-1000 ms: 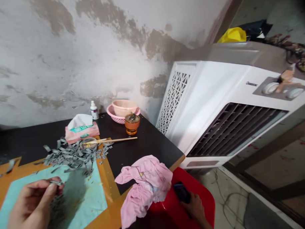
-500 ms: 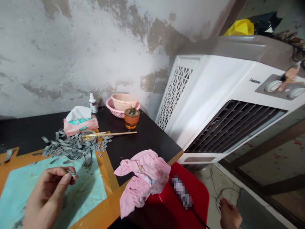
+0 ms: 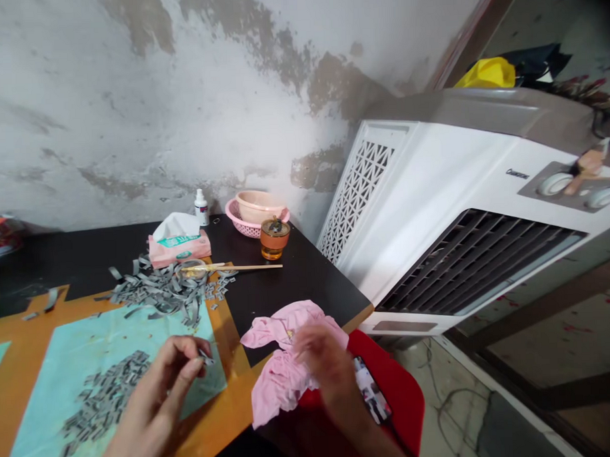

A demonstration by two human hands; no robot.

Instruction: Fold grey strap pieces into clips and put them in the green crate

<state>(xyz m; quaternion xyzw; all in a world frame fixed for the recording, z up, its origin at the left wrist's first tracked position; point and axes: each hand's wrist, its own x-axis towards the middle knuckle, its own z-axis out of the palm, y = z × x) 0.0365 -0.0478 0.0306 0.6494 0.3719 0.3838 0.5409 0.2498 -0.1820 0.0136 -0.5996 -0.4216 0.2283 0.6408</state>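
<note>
My left hand (image 3: 168, 386) is over the right part of the turquoise sheet (image 3: 45, 404), thumb and fingertips pinched on a small grey strip piece (image 3: 206, 358). Beside its wrist lies a heap of short grey pieces (image 3: 108, 395) on the sheet. Behind it, longer grey strips (image 3: 162, 290) are piled around a small clear dish (image 3: 191, 268), with a thin wooden stick (image 3: 251, 267) resting across the dish. My right hand (image 3: 324, 361) is in front of the crumpled pink cloth (image 3: 275, 386) at the table's edge. Motion smears its fingers, so its grip is unclear.
A tissue pack (image 3: 180, 249), a white spray bottle (image 3: 201, 209), pink basins (image 3: 257, 207) and a glass cup of amber liquid (image 3: 274, 239) stand at the back. A phone (image 3: 373, 393) lies on a red stool (image 3: 408, 385). A large air cooler (image 3: 433, 177) stands right.
My right hand has come leftward from above the floor to the pink cloth. My left hand, still pinching the piece, appears further right, uncovering the heap of short pieces. The view has turned left.
</note>
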